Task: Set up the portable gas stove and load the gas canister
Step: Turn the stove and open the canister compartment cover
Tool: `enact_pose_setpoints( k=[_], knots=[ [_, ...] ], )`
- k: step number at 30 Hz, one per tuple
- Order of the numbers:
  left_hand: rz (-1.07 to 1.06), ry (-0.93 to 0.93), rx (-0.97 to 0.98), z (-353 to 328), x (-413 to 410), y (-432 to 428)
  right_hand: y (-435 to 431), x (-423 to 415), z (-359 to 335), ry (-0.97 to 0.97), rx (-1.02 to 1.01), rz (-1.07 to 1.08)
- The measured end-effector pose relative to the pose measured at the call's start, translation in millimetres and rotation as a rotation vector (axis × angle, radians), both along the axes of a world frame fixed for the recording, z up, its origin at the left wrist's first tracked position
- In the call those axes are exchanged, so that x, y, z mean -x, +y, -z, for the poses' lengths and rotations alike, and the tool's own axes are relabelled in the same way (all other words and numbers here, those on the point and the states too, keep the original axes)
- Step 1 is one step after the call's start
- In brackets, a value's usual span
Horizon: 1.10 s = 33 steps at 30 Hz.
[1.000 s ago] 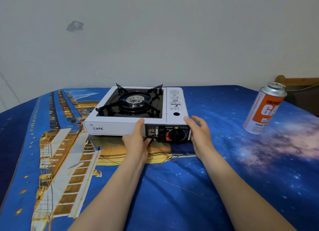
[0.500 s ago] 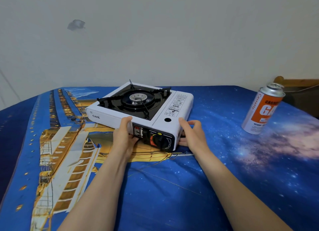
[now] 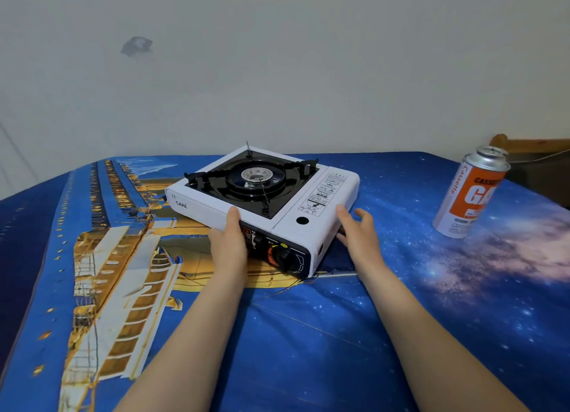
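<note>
A white portable gas stove (image 3: 216, 209) with a black burner top sits on the blue printed cloth, turned so its control corner points toward me. My left hand (image 3: 229, 245) grips its front edge beside the black control panel, thumb on top. My right hand (image 3: 357, 234) rests against the stove's right side, fingers spread, thumb on the closed canister cover. The orange and white gas canister (image 3: 470, 196) stands upright on the cloth at the right, apart from both hands.
The blue cloth (image 3: 308, 334) with a ship print covers the whole surface. A pale wall rises right behind it. A brown wooden piece (image 3: 530, 143) sits behind the canister at the far right.
Both hands have turned the stove on the cloth, so its left end swung away and its right front corner came toward me. The canister has not moved.
</note>
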<state>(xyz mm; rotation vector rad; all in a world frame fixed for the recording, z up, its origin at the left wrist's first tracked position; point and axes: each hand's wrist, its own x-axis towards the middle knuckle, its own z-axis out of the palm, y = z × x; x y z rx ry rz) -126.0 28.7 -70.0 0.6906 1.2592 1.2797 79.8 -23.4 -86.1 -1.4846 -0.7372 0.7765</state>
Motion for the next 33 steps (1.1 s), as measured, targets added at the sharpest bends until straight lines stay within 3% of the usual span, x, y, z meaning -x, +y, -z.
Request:
enact_pose_setpoints(
  k=[2, 6, 33],
  knots=[
    [-0.057, 0.136, -0.024, -0.9, -12.1, -11.6, 0.3, 0.4, -2.0, 0.055, 0.002, -0.004],
    [-0.050, 0.207, -0.082, 2.9, -31.8, -24.9, -0.5, 4.5, -3.2, 0.117, -0.054, -0.040],
    [0.205, 0.047, -0.144, 0.4, 12.8, 4.8, 4.2, 37.2, -3.5, 0.308, -0.088, 0.115]
  ],
)
